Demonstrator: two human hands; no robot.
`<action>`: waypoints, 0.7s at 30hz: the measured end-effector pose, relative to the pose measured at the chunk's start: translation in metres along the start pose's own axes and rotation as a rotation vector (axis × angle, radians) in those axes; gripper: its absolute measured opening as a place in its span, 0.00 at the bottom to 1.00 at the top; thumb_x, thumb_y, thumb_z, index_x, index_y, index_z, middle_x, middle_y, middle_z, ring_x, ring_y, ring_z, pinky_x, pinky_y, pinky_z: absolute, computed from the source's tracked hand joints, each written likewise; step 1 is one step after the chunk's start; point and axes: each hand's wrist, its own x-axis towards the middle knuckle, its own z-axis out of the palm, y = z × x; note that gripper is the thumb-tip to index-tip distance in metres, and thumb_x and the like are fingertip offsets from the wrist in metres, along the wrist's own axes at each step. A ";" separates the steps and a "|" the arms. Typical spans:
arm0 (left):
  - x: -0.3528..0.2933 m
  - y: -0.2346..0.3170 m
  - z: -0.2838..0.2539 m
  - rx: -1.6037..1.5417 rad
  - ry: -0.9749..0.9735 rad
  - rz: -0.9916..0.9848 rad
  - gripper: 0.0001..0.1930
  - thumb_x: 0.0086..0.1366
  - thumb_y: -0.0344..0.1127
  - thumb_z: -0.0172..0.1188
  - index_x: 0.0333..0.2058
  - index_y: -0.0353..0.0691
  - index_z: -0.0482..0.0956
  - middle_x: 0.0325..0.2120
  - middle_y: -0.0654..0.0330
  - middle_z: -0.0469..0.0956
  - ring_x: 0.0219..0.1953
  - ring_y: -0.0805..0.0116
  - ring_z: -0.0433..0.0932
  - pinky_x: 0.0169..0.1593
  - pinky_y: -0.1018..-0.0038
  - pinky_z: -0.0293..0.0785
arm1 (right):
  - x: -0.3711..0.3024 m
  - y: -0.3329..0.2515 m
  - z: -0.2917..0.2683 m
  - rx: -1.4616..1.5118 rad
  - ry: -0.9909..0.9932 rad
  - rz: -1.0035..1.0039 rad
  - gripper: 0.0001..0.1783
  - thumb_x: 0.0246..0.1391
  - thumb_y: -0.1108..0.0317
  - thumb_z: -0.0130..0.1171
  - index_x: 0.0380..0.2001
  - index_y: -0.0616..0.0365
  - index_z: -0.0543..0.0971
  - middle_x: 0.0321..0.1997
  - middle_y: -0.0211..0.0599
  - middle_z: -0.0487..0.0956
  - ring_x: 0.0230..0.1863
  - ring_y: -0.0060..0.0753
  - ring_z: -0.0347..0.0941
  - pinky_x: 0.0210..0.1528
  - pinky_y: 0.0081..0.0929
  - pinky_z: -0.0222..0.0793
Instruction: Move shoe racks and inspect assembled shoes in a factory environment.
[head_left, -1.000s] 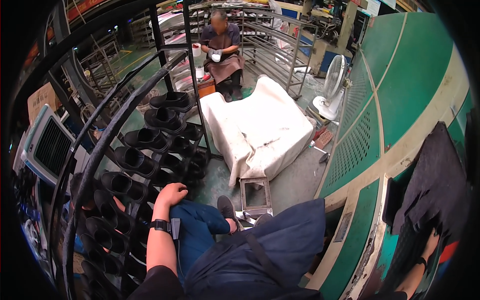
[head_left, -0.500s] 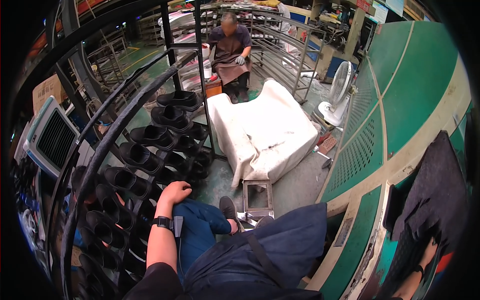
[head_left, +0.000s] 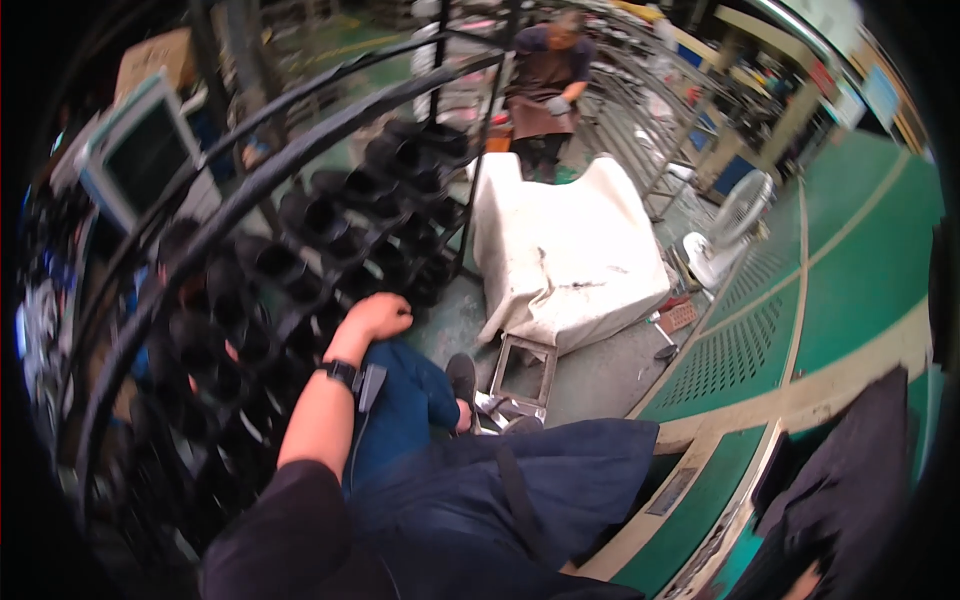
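Note:
My left hand (head_left: 380, 316) rests at my bent knee in blue trousers (head_left: 405, 385), fingers loosely bent and holding nothing. A black band and a small grey box sit on that wrist. Beside it stands a black metal rack (head_left: 250, 185) with rows of black shoes (head_left: 275, 262), blurred by motion. At the lower right edge, a small patch of skin, seemingly of my right arm (head_left: 806, 582), shows below a dark cloth (head_left: 850, 475). The right hand's fingers are hidden there.
A cloth-covered block (head_left: 575, 245) stands ahead, with a metal-framed stool (head_left: 523, 370) before it. Green machine panels (head_left: 745, 350) line the right side, near a white fan (head_left: 735, 225). Another person (head_left: 545, 85) sits beyond the block. An air cooler (head_left: 145, 150) stands left.
The view has swung, so the scene sits farther right and is blurred. My left hand stays at the knee. Less of the right arm shows at the lower right.

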 end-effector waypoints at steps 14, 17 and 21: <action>-0.030 0.016 -0.021 -0.032 0.008 -0.178 0.21 0.59 0.46 0.57 0.48 0.46 0.85 0.45 0.53 0.84 0.50 0.51 0.81 0.54 0.58 0.77 | 0.080 -0.101 0.023 0.135 0.094 -0.309 0.29 0.62 0.47 0.59 0.30 0.69 0.84 0.29 0.57 0.84 0.29 0.55 0.83 0.32 0.45 0.78; -0.033 0.016 -0.021 -0.044 0.000 -0.217 0.21 0.59 0.46 0.57 0.48 0.46 0.85 0.46 0.54 0.84 0.51 0.51 0.81 0.54 0.58 0.77 | 0.082 -0.114 0.022 0.139 0.092 -0.343 0.29 0.62 0.47 0.59 0.30 0.68 0.84 0.29 0.57 0.84 0.29 0.55 0.83 0.32 0.44 0.78; -0.034 0.018 -0.024 -0.025 -0.012 -0.233 0.21 0.59 0.46 0.57 0.48 0.46 0.85 0.47 0.54 0.84 0.52 0.52 0.81 0.55 0.58 0.77 | 0.076 -0.119 0.021 0.138 0.086 -0.360 0.28 0.62 0.47 0.59 0.31 0.68 0.84 0.30 0.57 0.84 0.29 0.55 0.83 0.33 0.44 0.78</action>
